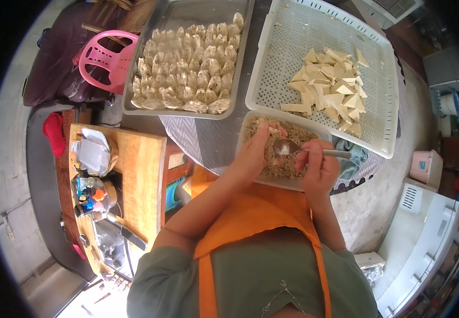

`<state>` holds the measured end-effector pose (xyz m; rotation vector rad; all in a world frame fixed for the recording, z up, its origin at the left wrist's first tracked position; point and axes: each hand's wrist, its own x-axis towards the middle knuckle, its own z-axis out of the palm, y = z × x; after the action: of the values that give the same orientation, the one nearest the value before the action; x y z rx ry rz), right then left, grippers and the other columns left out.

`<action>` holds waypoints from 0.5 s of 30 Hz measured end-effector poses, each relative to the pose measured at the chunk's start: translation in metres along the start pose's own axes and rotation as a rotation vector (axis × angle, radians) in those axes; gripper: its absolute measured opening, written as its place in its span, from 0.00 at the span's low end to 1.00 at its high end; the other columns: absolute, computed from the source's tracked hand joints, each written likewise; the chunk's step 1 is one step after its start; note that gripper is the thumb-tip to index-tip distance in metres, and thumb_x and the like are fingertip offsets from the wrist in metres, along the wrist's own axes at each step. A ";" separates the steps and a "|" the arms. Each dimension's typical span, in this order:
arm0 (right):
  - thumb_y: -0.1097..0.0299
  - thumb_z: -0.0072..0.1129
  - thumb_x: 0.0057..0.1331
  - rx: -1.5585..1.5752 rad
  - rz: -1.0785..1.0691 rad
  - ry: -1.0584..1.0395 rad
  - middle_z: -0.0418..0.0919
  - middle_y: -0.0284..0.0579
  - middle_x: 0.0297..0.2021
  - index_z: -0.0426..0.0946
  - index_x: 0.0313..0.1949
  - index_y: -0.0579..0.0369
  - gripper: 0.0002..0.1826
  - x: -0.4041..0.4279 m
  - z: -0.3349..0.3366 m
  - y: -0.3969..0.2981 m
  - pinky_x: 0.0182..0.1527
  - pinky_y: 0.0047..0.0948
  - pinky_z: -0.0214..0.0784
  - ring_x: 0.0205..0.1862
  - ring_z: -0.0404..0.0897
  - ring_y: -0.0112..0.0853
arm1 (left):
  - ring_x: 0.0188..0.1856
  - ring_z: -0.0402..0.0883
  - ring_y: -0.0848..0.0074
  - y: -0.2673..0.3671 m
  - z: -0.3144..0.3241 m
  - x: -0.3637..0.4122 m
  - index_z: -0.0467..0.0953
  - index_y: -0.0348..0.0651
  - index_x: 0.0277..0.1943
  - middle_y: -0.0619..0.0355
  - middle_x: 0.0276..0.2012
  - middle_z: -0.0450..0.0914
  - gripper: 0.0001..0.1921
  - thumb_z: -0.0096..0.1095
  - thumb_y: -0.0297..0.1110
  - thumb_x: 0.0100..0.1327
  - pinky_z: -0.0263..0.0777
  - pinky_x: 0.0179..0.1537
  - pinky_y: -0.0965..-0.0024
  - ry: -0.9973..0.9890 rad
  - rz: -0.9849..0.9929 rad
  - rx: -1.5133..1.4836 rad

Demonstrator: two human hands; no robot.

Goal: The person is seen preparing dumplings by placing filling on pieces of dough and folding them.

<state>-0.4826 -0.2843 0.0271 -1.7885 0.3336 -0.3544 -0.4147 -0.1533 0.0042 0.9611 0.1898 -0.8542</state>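
Observation:
Both my hands are over a plastic tub (289, 183) of crumbly brown minced filling (297, 129). My right hand (320, 166) grips the handle of a metal spoon (287, 147), its bowl near my left palm. My left hand (255, 149) is cupped on its side above the filling; a pale piece shows by its fingers, but most of what it holds is hidden. Triangular pieces of tofu (333, 85) are heaped in a white perforated plastic tray (269, 59) beyond the tub. Rows of filled pieces (185, 67) stand in a metal tray (237, 59) at the upper left.
The trays and tub share a cloth-covered table (213, 137). A blue-grey cloth (348, 159) lies right of the tub. A pink plastic chair (112, 61) stands beyond the left edge, and a wooden table (140, 159) with containers is at left. A white appliance (416, 222) stands at right.

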 end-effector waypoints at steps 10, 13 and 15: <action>0.68 0.43 0.72 0.178 -0.008 0.053 0.74 0.38 0.20 0.72 0.36 0.61 0.11 0.004 0.006 0.006 0.21 0.19 0.65 0.18 0.72 0.22 | 0.45 0.70 0.77 0.000 -0.004 0.001 0.68 0.47 0.49 0.59 0.41 0.70 0.29 0.18 0.57 0.73 0.67 0.44 0.72 -0.102 0.159 0.192; 0.68 0.45 0.72 0.356 0.129 0.022 0.74 0.39 0.20 0.73 0.36 0.60 0.10 0.006 0.006 0.010 0.21 0.19 0.65 0.18 0.73 0.23 | 0.44 0.69 0.78 0.007 0.003 0.002 0.67 0.45 0.50 0.60 0.39 0.70 0.30 0.16 0.57 0.73 0.67 0.46 0.73 -0.088 0.360 0.371; 0.67 0.45 0.72 0.260 0.106 -0.044 0.74 0.39 0.20 0.73 0.36 0.60 0.11 0.004 0.004 0.015 0.20 0.20 0.65 0.18 0.73 0.23 | 0.45 0.69 0.79 0.015 0.004 -0.001 0.68 0.43 0.50 0.60 0.40 0.70 0.31 0.15 0.57 0.73 0.66 0.48 0.73 -0.052 0.281 0.355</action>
<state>-0.4779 -0.2863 0.0123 -1.5154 0.3340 -0.2700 -0.4058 -0.1518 0.0165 1.2605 -0.1455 -0.6629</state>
